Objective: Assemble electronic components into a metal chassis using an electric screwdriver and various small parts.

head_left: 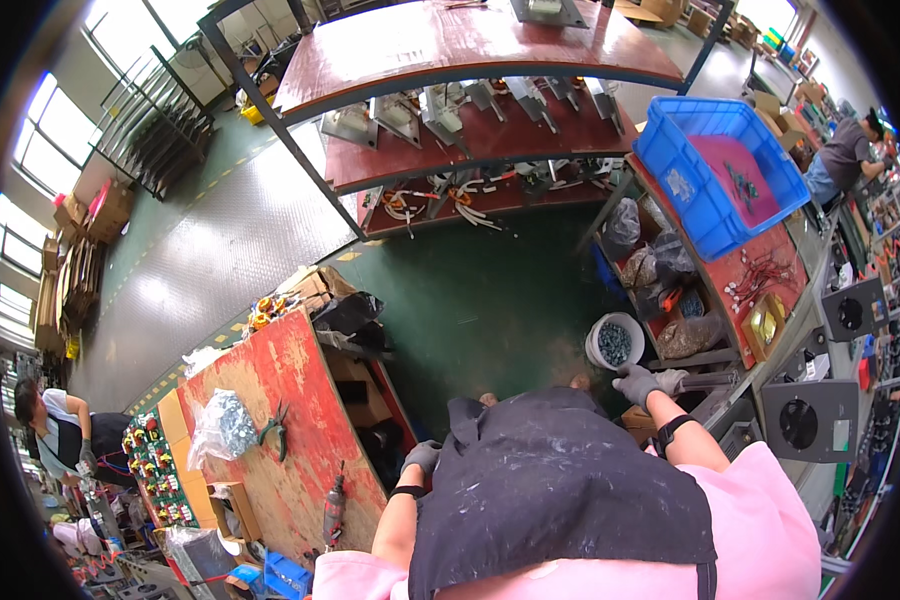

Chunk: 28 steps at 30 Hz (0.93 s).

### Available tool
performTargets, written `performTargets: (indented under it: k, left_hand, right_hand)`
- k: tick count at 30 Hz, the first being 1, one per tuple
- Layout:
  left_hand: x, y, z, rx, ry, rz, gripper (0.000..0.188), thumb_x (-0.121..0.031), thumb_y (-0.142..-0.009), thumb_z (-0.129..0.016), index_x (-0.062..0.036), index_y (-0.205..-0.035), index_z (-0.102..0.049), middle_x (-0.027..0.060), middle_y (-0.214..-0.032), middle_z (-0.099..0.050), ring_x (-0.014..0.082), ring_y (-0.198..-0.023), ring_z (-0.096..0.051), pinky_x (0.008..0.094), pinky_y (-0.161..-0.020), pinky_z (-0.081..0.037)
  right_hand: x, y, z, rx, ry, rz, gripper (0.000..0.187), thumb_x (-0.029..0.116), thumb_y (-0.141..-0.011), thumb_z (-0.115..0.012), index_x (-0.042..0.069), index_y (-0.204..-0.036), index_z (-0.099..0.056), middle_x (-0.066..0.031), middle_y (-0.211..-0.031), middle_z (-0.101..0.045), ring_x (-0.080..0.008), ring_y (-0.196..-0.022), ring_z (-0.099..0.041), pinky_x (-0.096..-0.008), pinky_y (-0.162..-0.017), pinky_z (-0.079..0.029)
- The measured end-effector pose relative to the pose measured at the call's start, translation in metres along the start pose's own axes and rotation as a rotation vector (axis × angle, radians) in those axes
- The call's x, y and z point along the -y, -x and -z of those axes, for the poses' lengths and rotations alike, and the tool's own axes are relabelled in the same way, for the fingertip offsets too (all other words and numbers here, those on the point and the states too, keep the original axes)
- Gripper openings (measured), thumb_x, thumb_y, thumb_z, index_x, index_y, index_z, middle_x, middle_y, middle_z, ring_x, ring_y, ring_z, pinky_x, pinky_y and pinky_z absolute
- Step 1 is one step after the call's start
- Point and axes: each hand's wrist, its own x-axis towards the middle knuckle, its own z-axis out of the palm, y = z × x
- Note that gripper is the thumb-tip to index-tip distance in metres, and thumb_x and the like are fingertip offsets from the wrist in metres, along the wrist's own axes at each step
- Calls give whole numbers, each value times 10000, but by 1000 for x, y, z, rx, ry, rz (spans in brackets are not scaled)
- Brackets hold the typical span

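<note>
My left hand (pixel 422 457), in a grey glove, hangs beside my dark apron (pixel 560 490), close to the edge of the worn red workbench (pixel 300 360). Its fingers are too small and bunched to read, and I see nothing held in it. On the other side my right hand (pixel 636 384), also gloved, reaches forward with its fingers partly apart and nothing visible in them. Just beyond it on the floor stands a white bucket (pixel 630 322) of small dark metal parts. On the bench lie a power tool (pixel 334 512), pliers (pixel 274 432) and a clear plastic bag of parts (pixel 226 424).
Ahead stands a red-topped rack (pixel 470 50) with metal assemblies on its lower shelves. A blue crate (pixel 705 225) sits on the side bench at right, above bagged parts. Fan units (pixel 808 420) line the right side. People (pixel 55 425) work at far left and far right.
</note>
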Motion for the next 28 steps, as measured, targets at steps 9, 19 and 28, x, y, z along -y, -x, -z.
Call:
performTargets:
  k: [9,19,28]
  left_hand:
    - [-12,12,6,3,-18,17,507,-483,-748,-593,-148,-1128,-620,95,-1185,-588,261,-1112,-544,341,-932,-425]
    - [-11,13,5,-2,-2,46,494,-471,-737,-601,-165,-1124,-625,77,-1198,-583,252,-1128,-534,335,-931,-426]
    - [-11,16,7,34,7,55,492,-432,-741,-608,-161,-1151,-608,81,-1222,-566,250,-1140,-529,343,-945,-419]
  right_hand:
    - [-4,-8,-7,-42,-19,8,429,261,-754,-648,56,-1125,-578,-172,-1054,-626,-294,-996,-597,-342,-856,-461]
    - [-7,-14,-8,39,-54,-22,463,300,-745,-638,92,-1153,-570,-172,-1153,-583,-318,-1097,-537,-360,-936,-420]
    - [-2,-11,-5,56,-75,-2,438,266,-753,-648,56,-1131,-583,-177,-1119,-601,-279,-1067,-565,-350,-925,-424]
